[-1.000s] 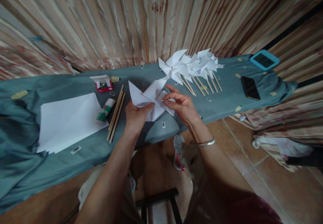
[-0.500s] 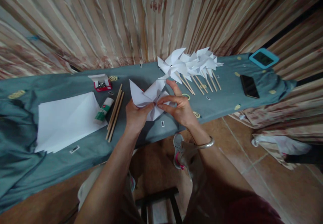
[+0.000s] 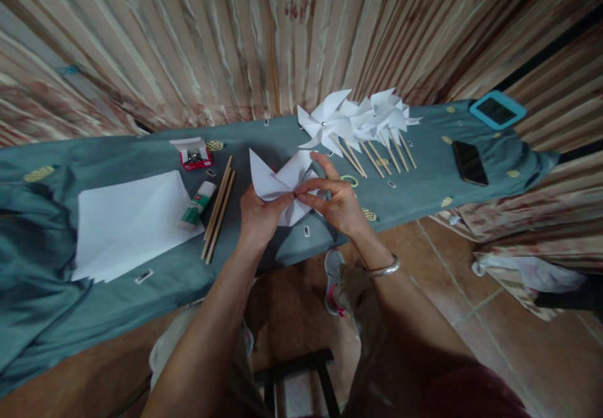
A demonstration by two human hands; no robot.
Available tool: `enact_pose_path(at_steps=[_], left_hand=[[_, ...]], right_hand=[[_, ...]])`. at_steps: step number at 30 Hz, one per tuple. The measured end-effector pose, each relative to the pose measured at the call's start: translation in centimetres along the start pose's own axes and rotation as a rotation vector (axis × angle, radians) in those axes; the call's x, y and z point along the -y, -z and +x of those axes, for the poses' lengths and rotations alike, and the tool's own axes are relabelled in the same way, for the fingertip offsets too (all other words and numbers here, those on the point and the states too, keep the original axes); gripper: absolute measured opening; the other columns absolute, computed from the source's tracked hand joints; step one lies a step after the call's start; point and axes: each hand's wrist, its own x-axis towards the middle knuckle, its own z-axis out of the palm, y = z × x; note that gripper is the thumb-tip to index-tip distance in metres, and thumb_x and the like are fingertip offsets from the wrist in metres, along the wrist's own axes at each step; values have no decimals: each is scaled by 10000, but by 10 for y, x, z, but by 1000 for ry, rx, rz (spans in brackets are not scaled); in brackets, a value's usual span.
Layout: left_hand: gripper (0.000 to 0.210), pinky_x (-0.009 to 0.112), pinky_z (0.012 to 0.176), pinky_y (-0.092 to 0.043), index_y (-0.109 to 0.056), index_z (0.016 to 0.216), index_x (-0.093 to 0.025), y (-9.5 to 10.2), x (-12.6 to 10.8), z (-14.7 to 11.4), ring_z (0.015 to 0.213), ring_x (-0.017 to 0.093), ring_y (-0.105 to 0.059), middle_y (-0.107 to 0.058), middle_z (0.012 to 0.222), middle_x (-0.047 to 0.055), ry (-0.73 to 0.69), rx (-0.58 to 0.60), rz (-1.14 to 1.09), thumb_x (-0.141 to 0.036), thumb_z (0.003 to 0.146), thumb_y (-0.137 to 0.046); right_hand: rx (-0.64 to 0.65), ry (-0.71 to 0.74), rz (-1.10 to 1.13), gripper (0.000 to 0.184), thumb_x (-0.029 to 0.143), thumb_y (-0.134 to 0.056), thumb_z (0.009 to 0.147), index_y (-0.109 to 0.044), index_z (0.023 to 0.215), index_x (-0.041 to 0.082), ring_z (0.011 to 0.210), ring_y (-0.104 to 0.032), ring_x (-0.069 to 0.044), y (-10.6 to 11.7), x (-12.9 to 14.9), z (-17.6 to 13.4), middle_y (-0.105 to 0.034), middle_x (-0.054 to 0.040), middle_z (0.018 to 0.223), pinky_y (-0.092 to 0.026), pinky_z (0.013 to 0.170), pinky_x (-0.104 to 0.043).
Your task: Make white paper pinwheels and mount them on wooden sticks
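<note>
Between my hands, above the near edge of the cloth, is a white paper pinwheel (image 3: 271,182) with pointed, folded blades and no stick visible on it. My left hand (image 3: 262,214) grips it from the left, thumb pressed near the centre and fingers hidden behind the paper. With thumb and index finger, my right hand (image 3: 333,198) pinches at the pinwheel's centre; its other fingers are raised. Whether a small pin sits between those fingertips is too small to tell. Left of my hands lie several wooden sticks (image 3: 218,210) and a glue stick (image 3: 198,204).
A stack of white paper (image 3: 132,223) lies on the left of the green tablecloth (image 3: 254,135). Behind it stands a small red box (image 3: 195,155) of metal pins. Finished pinwheels (image 3: 330,119) on sticks lie at the back right, then a phone (image 3: 470,162) and a blue-framed device (image 3: 497,110).
The view has shifted slightly, so the table's contents appear a little further right. Both hands keep their hold on the pinwheel, with thumbs and fingertips still at its centre.
</note>
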Motion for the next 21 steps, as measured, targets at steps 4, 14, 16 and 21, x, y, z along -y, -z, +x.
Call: enact_pose_path(at_steps=[4, 14, 16, 21], left_hand=[[566, 350, 808, -527, -660, 1068, -125, -1, -2, -1, 883, 244, -682, -729, 915, 39, -13, -2, 2, -298, 547, -796], [534, 346, 807, -518, -664, 1031, -129, -1, -4, -1, 912, 255, -677, -729, 936, 55, 0, -8, 9, -289, 538, -792], [536, 338, 791, -518, -663, 1035, -129, 0, -5, -1, 896, 250, -679, -729, 928, 50, 5, -10, 23, -295, 540, -785], [527, 339, 778, -516, -661, 1034, -125, 0, -6, -2, 883, 249, -680, -734, 944, 55, -3, -1, 46, -304, 551, -772]], right_hand=[[0, -39, 45, 55, 232, -728, 765, -752, 776, 280, 1391, -389, -272, -1, 1, 0, -510, 46, 1427, -263, 1178, -490], [-1, -61, 108, 42, 223, -738, 749, -747, 761, 263, 1444, -298, -252, -1, 4, -1, -497, 45, 1443, -224, 1196, -443], [1, -63, 105, 26, 237, -733, 757, -746, 767, 257, 1446, -295, -251, -1, 4, -1, -489, 40, 1452, -220, 1198, -439], [5, -47, 86, 25, 273, -724, 768, -741, 768, 254, 1450, -287, -252, -2, 4, -1, -484, 37, 1458, -222, 1200, -435]])
